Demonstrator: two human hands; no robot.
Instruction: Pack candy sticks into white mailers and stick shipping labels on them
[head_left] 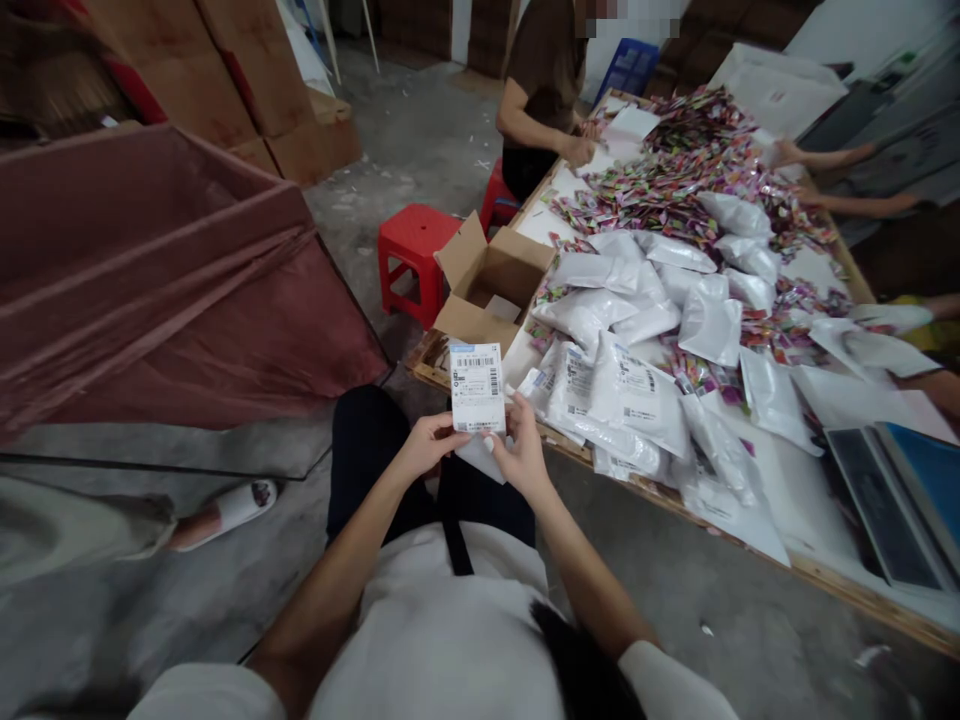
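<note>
A white shipping label [478,388] with barcodes and black print is held up in front of my lap. My left hand [429,446] pinches its lower left corner between thumb and fingers. On the other side, my right hand [520,452] is closed at the lower right edge, thumb in front and fingers behind. A pale sheet [480,460] hangs below the label between both hands; whether it is part of the label cannot be made out. White mailer bags with labels [637,395] lie on the table just right of my right hand.
The wooden-edged table [817,575] carries white packages and a heap of small colourful packets [675,170]. An open cardboard box [499,275] and red stool [416,250] stand ahead. A maroon fabric bin [300,330] is left. Other people work around the table; a slippered foot [244,503] shows left.
</note>
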